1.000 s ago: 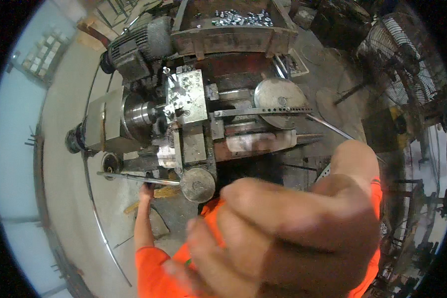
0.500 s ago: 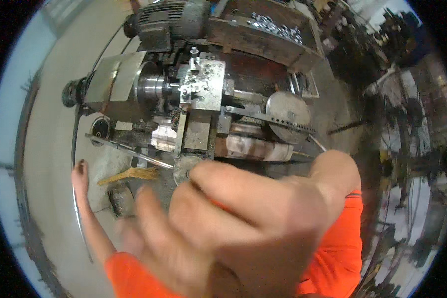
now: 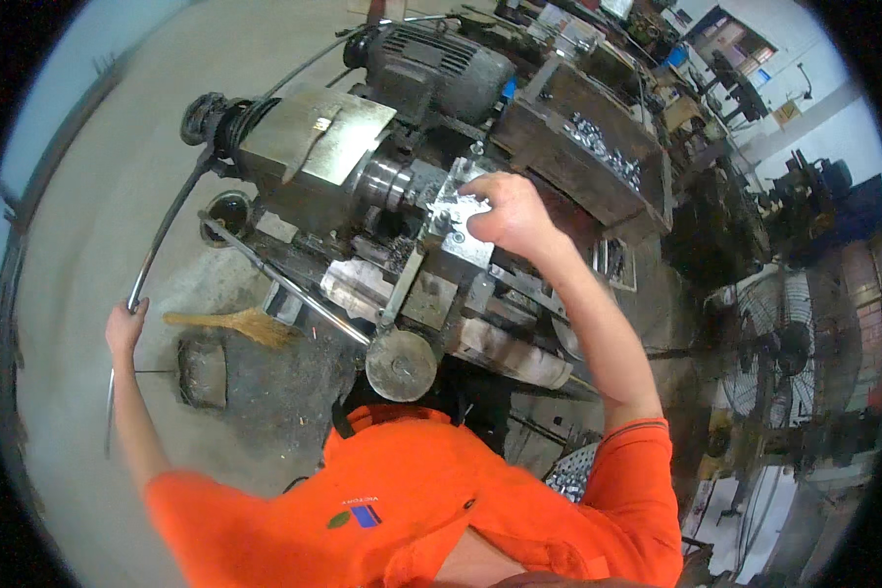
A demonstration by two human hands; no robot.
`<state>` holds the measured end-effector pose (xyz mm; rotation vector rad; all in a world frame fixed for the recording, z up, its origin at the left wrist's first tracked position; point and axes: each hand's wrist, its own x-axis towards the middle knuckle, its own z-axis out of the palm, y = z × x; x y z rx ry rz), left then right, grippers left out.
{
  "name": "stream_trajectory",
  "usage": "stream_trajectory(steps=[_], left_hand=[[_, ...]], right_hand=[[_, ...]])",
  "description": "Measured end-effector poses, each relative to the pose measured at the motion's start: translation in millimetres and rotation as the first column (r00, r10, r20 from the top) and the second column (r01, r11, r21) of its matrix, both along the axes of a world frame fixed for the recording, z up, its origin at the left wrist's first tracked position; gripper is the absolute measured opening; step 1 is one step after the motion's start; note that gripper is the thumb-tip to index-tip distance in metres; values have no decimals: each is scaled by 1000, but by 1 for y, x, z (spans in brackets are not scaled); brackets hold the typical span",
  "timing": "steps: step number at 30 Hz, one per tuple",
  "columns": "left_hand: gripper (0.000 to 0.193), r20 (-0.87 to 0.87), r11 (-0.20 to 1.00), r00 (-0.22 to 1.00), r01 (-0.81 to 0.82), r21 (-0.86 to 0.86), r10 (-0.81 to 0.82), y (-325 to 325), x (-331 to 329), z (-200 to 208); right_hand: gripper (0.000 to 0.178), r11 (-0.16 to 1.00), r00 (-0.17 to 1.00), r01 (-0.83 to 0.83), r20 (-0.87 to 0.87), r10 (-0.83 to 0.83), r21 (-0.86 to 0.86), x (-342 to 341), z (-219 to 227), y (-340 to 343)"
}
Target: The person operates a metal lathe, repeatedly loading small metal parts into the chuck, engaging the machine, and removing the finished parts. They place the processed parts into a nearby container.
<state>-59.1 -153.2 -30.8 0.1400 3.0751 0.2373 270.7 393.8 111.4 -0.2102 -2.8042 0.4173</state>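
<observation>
- The left hand [image 3: 125, 328] is closed around a long, thin bar [image 3: 143, 274], out at the person's left, beside the machine [image 3: 294, 137].
- The right hand [image 3: 510, 211] bends its fingers over a shiny metal block [image 3: 468, 245]; whether it grips anything, one cannot tell.
- A yellow broom [image 3: 255, 326] lies on the floor.

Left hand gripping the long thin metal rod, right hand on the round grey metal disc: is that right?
Not quite: in the head view, the right hand is at the silvery rectangular metal block; neither hand touches the round grey metal disc. The left hand does grip the long thin metal rod.
</observation>
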Motion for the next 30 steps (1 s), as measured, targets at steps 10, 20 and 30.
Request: stream_trajectory(steps=[10,20,30], left_hand=[[23,114,998,992,-45,-32,48,11,-50,20],[44,-44,1000,999,-1,-9,0,74,63,25],[25,191,916,951,159,369,-242,94,89,36]], right_hand=[[22,977,972,183,167,-164,-105,-73,-59,-26],[24,980,961,194,208,-181,-41,-73,-62,-24],[28,964,943,265,208,-259,0,-51,-37,-22]])
